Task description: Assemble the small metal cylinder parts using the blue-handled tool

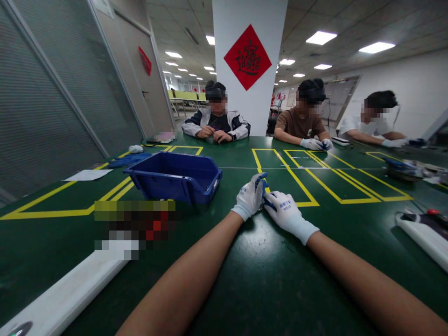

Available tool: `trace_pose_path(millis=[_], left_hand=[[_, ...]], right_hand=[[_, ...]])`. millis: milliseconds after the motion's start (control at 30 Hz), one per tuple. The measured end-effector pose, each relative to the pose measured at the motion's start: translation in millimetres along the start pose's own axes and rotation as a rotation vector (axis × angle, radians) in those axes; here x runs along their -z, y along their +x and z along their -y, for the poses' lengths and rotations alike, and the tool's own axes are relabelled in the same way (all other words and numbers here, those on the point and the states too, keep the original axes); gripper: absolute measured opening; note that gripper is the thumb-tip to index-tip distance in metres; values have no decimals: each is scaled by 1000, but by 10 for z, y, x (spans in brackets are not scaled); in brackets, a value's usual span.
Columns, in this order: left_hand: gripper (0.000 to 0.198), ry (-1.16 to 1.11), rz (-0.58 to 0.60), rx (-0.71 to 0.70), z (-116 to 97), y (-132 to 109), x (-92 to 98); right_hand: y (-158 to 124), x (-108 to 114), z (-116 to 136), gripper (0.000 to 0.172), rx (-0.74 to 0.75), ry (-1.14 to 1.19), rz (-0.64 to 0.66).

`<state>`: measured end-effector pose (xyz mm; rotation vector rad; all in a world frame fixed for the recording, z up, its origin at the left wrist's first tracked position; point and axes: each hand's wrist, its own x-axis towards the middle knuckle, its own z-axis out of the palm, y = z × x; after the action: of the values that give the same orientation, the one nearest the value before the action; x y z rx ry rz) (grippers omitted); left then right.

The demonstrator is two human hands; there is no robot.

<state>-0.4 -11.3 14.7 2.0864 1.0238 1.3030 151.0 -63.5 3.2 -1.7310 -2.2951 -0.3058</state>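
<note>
My left hand (249,197) and my right hand (284,209) meet over the green table, each in a white knit glove with blue-coated fingers. Their fingertips are drawn together. A tiny shiny bit shows low between them, but whatever they hold is mostly hidden and too small to name. The fingers of both hands are bent and closed. To the left of my hands stands a blue plastic bin (164,184) with a low open front; what shows of its inside is bare.
Yellow tape (308,204) marks rectangles on the green table (224,280). At left lie a long white bar (73,289), a paper sheet (88,175) and blue gloves (128,160). Another white device (425,238) lies right. Three people sit across, their hands near the far edge.
</note>
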Motion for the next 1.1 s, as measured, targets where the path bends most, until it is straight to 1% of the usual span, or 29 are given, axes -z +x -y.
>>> trace_pose_path(millis=[100, 133, 267, 300, 433, 467, 500, 600, 633, 667, 733, 833, 900, 933, 1033, 1100], left_hand=[[39, 7, -58, -27, 2, 5, 18], [39, 27, -59, -39, 6, 7, 26], [37, 116, 70, -74, 33, 21, 31], [37, 117, 79, -81, 40, 26, 24], [41, 76, 6, -129, 54, 48, -6], [41, 87, 25, -141, 53, 50, -11], [42, 112, 74, -150, 52, 49, -16], [44, 231, 285, -146, 53, 36, -34], [46, 264, 337, -138, 59, 32, -42], [47, 289, 370, -130, 67, 30, -53], [50, 326, 391, -109, 96, 35, -74], [53, 406, 351, -47, 161, 64, -91], [54, 467, 309, 13, 201, 81, -70], [55, 491, 308, 24, 215, 85, -49], [56, 535, 394, -37, 221, 76, 37], [55, 559, 445, -96, 207, 60, 87]], right_hand=[[-4, 12, 3, 40, 10, 6, -6], [-5, 17, 5, 40, 12, 8, -5], [-4, 25, 7, 38, 4, -2, 6], [-4, 23, 6, 38, 2, -4, 4], [-4, 2, -4, 38, 10, 2, -17], [-4, -4, -7, 37, 12, -1, -14], [-4, -9, -9, 36, 13, -7, -8], [-2, -14, -8, 33, 7, -26, 9], [-2, -14, -4, 32, 6, -29, 12], [-2, -13, 1, 31, 5, -30, 14], [1, -17, 9, 31, -5, -30, 19], [18, -52, -13, 32, -69, -14, 0], [41, -96, -77, 37, -145, 17, -48], [55, -121, -124, 42, -192, 37, -76], [92, -183, -302, 57, -346, 103, -139], [102, -197, -403, 58, -375, 143, -172]])
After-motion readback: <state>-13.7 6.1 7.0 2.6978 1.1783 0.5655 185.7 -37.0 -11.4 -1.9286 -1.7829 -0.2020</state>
